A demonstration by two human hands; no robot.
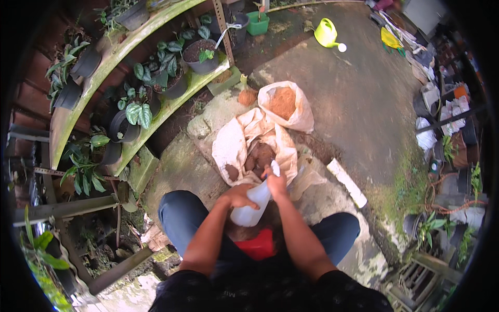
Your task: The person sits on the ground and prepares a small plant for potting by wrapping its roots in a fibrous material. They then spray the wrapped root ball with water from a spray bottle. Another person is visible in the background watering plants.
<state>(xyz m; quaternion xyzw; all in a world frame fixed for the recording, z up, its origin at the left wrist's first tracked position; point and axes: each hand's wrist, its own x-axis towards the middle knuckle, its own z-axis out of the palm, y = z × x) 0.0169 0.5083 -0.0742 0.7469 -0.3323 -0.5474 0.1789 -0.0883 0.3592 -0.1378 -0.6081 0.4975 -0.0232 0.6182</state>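
My left hand grips the body of a white plastic bottle, held tilted over my lap. Around the bottle's neck and white cap, up near its top, my right hand is closed. Just beyond the hands lies an open white sack with dark brown lumps of soil in it. A second open white sack farther off holds orange-brown fibre. A red container sits between my knees, below the bottle.
Green shelves on the left carry several black pots with leafy plants. A yellow-green watering can stands far away on the concrete, and a green pot beside it. A white brick lies to the right. Pots and clutter line the right edge.
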